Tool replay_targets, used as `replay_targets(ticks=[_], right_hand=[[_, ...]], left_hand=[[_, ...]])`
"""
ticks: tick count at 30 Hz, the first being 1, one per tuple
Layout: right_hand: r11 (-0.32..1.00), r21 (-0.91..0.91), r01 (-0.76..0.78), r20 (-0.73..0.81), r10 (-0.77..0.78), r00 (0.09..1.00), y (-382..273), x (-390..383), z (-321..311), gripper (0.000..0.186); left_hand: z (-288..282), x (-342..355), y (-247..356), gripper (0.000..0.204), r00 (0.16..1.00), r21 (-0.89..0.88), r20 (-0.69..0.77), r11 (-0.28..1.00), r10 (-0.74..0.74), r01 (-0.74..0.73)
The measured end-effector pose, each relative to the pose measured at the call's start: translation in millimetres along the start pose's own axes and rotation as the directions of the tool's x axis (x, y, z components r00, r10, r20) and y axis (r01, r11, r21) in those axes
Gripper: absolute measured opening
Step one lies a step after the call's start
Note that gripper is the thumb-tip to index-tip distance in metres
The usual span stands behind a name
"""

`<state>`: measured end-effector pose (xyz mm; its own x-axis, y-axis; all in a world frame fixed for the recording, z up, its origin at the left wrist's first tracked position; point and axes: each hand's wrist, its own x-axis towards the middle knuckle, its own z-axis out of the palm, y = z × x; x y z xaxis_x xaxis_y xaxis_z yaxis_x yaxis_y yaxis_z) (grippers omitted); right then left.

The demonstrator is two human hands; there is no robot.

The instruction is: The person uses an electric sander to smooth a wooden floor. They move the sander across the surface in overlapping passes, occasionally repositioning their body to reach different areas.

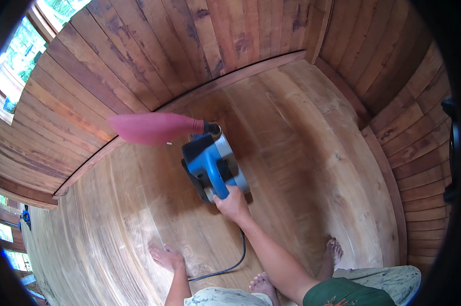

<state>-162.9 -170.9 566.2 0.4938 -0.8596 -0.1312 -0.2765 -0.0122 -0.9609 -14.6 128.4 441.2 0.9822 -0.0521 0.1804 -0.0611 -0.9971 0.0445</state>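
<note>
A blue belt sander (210,163) with grey metal parts stands on the wooden floor (271,168) in the middle of the view. My right hand (233,204) is wrapped round its blue rear handle. From the sander's far end a red dust bag (154,127) sticks out to the left, puffed up. My left hand (167,256) lies flat on the floor, fingers outstretched, holding nothing. A dark power cord (242,255) runs from near the right hand and curves left across the boards. The sander's underside is hidden.
Plank walls (189,46) meet the floor along a wooden baseboard (230,76), with a corner at the far right. My bare feet (334,250) are close by. Bright window openings (21,56) show at the left. Darker brown patches mark the floor around the sander.
</note>
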Motion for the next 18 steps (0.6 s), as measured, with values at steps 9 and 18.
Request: replay_targets(ticks=[9,18], right_hand=[[1.000,0.021,-0.017,-0.002,0.017,1.000,32,-93,-28,0.018],[0.999,0.047,-0.009,0.009,0.008,1.000,34,-82,-30,0.019]], left_hand=[[2,1,-2,0.063,1.000,-0.039,-0.022,0.999,0.005,-0.006],[3,0,-2,0.063,0.999,-0.027,-0.035,0.999,0.017,-0.018]])
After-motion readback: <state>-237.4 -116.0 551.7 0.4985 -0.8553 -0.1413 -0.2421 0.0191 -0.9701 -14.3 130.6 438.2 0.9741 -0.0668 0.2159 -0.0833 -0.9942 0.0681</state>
